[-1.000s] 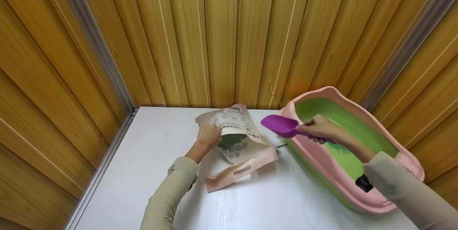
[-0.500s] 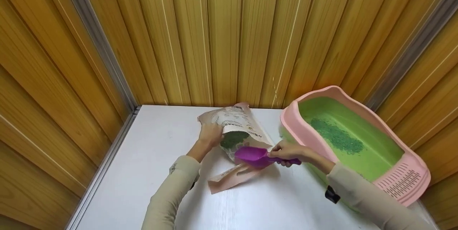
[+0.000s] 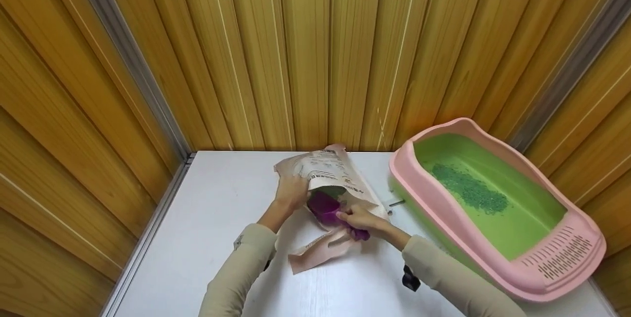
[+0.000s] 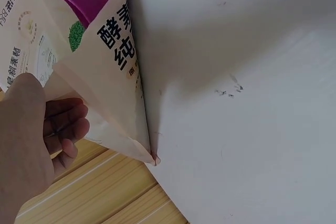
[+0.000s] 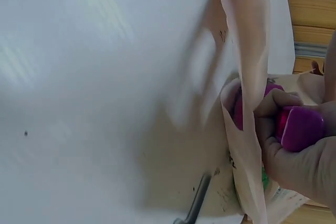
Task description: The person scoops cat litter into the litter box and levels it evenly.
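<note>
A paper bag (image 3: 323, 166) lies on its side with its mouth toward the front, green granules (image 4: 76, 36) showing inside. My left hand (image 3: 292, 190) grips the upper left edge of the mouth; in the left wrist view the hand (image 4: 31, 135) has its fingers curled at the bag's edge (image 4: 113, 61). My right hand (image 3: 362, 219) holds the handle of a purple scoop (image 3: 325, 208), whose bowl is inside the bag's mouth. In the right wrist view the right hand (image 5: 294, 150) wraps round the handle (image 5: 303, 128), beside the torn paper flap (image 5: 252, 40).
A pink-rimmed green litter tray (image 3: 434, 203) stands on the right of the white table (image 3: 212, 208), with a patch of green granules (image 3: 468, 190) on its floor. A thin metal rod (image 3: 396, 203) lies between bag and tray. Wood-patterned walls (image 3: 305, 60) enclose the back and sides.
My right hand has moved left from over the tray, bringing the scoop down into the bag's mouth. My left hand has kept its hold on the bag.
</note>
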The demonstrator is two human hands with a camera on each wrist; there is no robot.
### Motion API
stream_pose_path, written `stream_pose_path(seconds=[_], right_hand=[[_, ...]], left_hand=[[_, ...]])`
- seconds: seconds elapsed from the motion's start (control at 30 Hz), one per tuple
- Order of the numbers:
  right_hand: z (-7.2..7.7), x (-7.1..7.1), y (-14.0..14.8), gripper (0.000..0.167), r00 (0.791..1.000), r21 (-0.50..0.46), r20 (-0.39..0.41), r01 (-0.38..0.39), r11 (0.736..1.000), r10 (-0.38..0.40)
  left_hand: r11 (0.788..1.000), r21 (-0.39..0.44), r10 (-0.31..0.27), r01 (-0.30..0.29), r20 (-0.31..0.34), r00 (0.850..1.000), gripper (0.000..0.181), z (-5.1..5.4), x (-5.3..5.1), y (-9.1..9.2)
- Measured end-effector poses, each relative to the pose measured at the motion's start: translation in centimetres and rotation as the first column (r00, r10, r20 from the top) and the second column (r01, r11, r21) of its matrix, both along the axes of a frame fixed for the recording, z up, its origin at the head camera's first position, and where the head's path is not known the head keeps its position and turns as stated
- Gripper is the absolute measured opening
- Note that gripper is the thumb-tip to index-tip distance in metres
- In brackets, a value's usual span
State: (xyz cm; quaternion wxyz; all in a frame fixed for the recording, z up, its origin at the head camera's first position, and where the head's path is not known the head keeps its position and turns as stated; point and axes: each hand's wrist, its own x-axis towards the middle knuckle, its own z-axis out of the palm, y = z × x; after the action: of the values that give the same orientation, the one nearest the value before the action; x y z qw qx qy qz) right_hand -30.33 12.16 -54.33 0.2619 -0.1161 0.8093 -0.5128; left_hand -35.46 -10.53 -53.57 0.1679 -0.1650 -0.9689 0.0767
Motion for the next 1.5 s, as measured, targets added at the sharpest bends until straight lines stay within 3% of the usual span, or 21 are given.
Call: stream_pose_path(seconds=[0.3,0.43,0.57,0.73,0.8,0.9,1.03,1.2,1.27,1.5], right_hand=[[-1.2,-1.3,-3.3,0.024,0.972,-0.115,0.073,0.232,0.966,-0.224],[-1.7,-1.8,-4.3,0.033,0.95,-0.103,0.062,0.31,0.945,-0.305],[-2.1,-2.0,-4.5,0.038,0.915,-0.078,0.038,0.404,0.911,-0.403],[-2.0,-1.5,-3.5,0.035,0.843,-0.1,0.081,0.538,0.837,-0.532],[-1.8,-1.0,-3.0,0.037,0.833,-0.116,0.108,0.553,0.825,-0.543],[-1.4,-0.2,-2.2,0.036,0.857,-0.154,0.158,0.512,0.845,-0.491],[-0.9,1.0,-1.2,0.054,0.884,-0.186,0.237,0.449,0.874,-0.404],[-0.4,2.4,0.1,0.032,0.886,-0.266,0.327,0.421,0.867,-0.33],[-0.3,3.0,0.7,0.027,0.891,-0.285,0.337,0.406,0.868,-0.306],[0.7,5.2,3.0,0.025,0.921,-0.251,0.296,0.33,0.91,-0.252]], left_hand=[[1.0,0.008,-0.002,0.002,0.008,1.0,0.024,-0.2,-0.1,-0.1],[1.0,-0.004,0.0,0.0,0.006,1.0,0.026,-0.4,-0.2,-0.3],[1.0,-0.01,-0.007,0.006,-0.011,1.0,0.026,-0.5,-0.3,-0.1],[1.0,0.001,-0.016,0.016,-0.009,1.0,0.022,-0.5,-0.3,0.2],[1.0,0.007,-0.019,0.019,-0.005,1.0,0.021,-0.5,-0.3,0.1],[1.0,0.011,-0.016,0.016,0.0,1.0,0.019,-0.4,-0.3,-0.1],[1.0,0.027,-0.001,0.001,0.016,1.0,0.023,-0.2,-0.2,-0.3],[0.999,0.033,0.02,-0.022,0.039,0.999,0.025,0.0,-0.2,-0.3],[0.999,0.031,0.026,-0.027,0.052,0.998,0.023,0.1,-0.1,-0.2],[0.999,0.015,0.034,-0.035,0.057,0.998,0.024,0.3,0.0,-0.1]])
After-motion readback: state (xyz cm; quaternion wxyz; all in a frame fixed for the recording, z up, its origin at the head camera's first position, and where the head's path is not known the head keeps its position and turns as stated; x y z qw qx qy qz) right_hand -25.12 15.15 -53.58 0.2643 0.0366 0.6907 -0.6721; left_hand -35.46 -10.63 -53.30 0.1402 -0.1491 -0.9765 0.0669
